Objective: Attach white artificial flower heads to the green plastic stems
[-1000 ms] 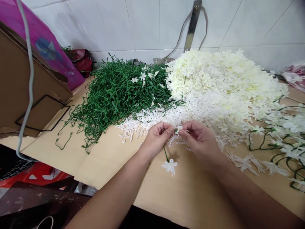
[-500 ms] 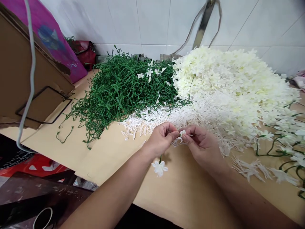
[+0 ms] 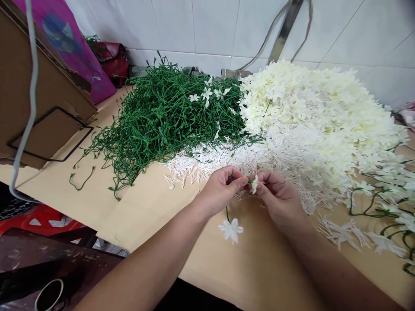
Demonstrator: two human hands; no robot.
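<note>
My left hand (image 3: 218, 190) is closed in a pinch on a thin green stem (image 3: 227, 213) that hangs below it with a white flower (image 3: 230, 230) on its lower end. My right hand (image 3: 279, 196) faces it, fingers pinched on a small white flower head (image 3: 254, 184) held right at the stem's top tip. Both hands hover over the tan table (image 3: 155, 207), just in front of a spread of white stamen pieces (image 3: 210, 162).
A heap of green stems (image 3: 162, 112) lies at the back left and a big heap of cream flower heads (image 3: 314, 112) at the back right. Finished stems with flowers (image 3: 385, 203) lie at the right. A cardboard box (image 3: 35, 95) stands at the left. Tiled wall behind.
The hands stay together with small finger movements. The small flower head has turned between the fingertips, and the hanging flower swung slightly right. The camera tilted a little.
</note>
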